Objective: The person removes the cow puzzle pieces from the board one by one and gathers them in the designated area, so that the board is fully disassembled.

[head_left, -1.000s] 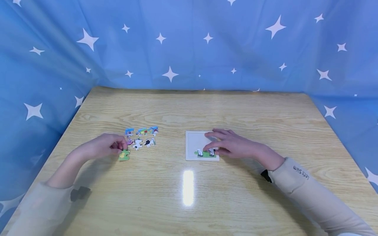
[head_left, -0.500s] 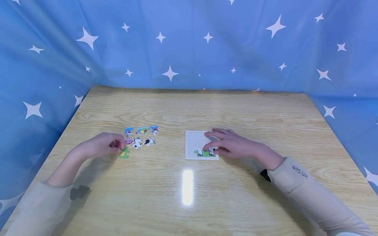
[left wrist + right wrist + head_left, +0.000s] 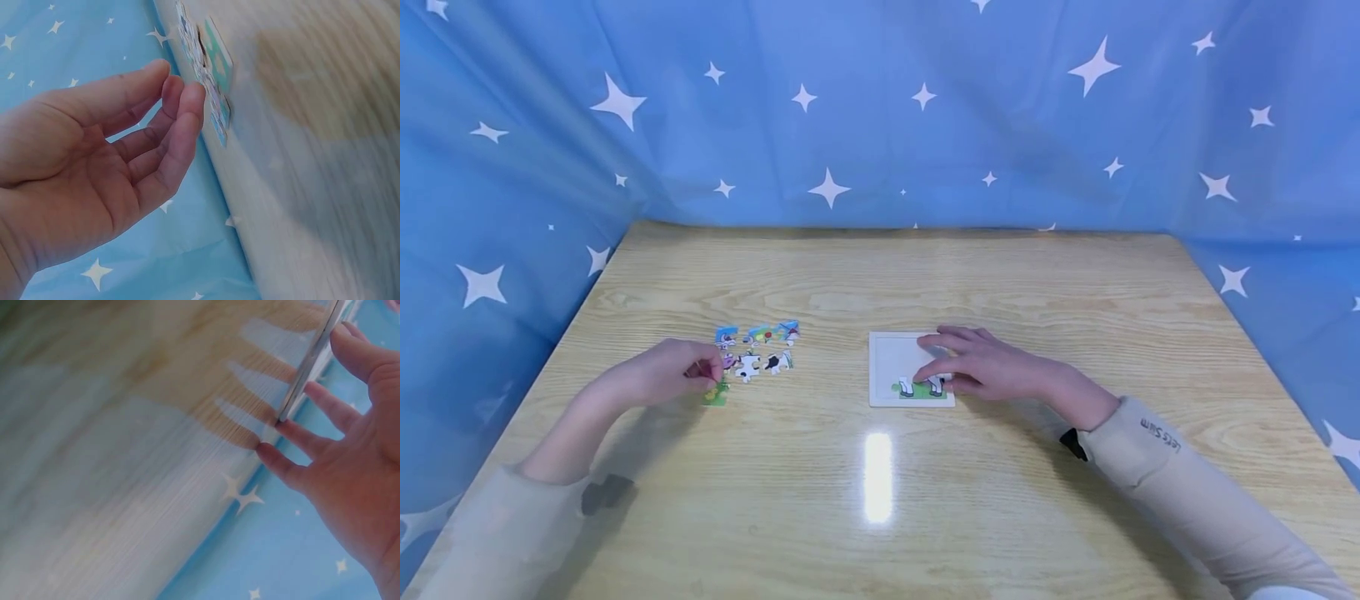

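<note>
My left hand (image 3: 673, 372) hovers by a green puzzle piece (image 3: 716, 399) with a yellow pattern, its fingertips partly covering the piece in the head view. In the left wrist view the fingers (image 3: 164, 150) are loosely bent, thumb near the index tip, and nothing shows between them. My right hand (image 3: 996, 365) rests with spread fingers on the white puzzle tray (image 3: 873, 367). Green pieces with white animal legs (image 3: 907, 387) lie along the tray's bottom edge, partly hidden by my fingers. In the right wrist view the tray (image 3: 309, 362) appears edge-on.
Several loose puzzle pieces lie beside my left hand: a black-and-white one (image 3: 778, 362), a mostly white one (image 3: 747, 367) and blue ones (image 3: 788, 332) behind. A wooden table (image 3: 1037, 283) carries everything. A blue star-patterned curtain (image 3: 880, 117) borders its back and sides.
My left fingers have shifted slightly over the green piece and now cover more of it. The right hand and the tray stay put.
</note>
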`<state>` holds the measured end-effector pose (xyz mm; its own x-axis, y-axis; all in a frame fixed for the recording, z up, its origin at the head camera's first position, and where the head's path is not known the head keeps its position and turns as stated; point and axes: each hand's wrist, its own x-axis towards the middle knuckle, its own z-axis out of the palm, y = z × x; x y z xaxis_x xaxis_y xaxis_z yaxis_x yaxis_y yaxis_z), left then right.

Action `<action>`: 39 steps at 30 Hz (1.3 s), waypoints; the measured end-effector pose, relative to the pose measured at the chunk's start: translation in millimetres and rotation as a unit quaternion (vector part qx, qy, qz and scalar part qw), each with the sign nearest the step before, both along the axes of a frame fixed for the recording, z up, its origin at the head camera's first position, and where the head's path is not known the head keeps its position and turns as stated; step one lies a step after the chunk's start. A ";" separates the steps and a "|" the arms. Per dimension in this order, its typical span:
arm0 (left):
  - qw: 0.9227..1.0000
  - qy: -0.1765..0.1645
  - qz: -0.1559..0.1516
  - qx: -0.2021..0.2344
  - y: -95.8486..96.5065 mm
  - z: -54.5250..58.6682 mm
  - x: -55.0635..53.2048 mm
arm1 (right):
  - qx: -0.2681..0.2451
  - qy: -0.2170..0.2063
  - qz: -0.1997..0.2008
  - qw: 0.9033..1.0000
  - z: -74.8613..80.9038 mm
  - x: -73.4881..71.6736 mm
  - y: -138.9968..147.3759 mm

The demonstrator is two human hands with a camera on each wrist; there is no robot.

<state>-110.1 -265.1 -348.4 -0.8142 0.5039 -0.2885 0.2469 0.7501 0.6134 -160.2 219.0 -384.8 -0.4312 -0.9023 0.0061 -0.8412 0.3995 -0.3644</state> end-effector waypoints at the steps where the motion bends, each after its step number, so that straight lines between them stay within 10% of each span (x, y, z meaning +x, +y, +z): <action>1: 1.000 -0.001 0.000 0.000 1.8 0.1 0.5 | -0.001 -0.001 0.000 1.000 0.0 0.0 0.1; 39: 0.992 0.063 -0.062 0.090 94.4 1.5 -5.6 | -0.003 -0.003 -0.001 1.000 0.0 1.2 2.1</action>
<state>-115.7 -170.7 -346.8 -0.7670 0.6359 -0.0853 0.4128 0.5909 0.6931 -159.0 221.1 -384.8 -0.4337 -0.9010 0.0089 -0.8380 0.3998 -0.3714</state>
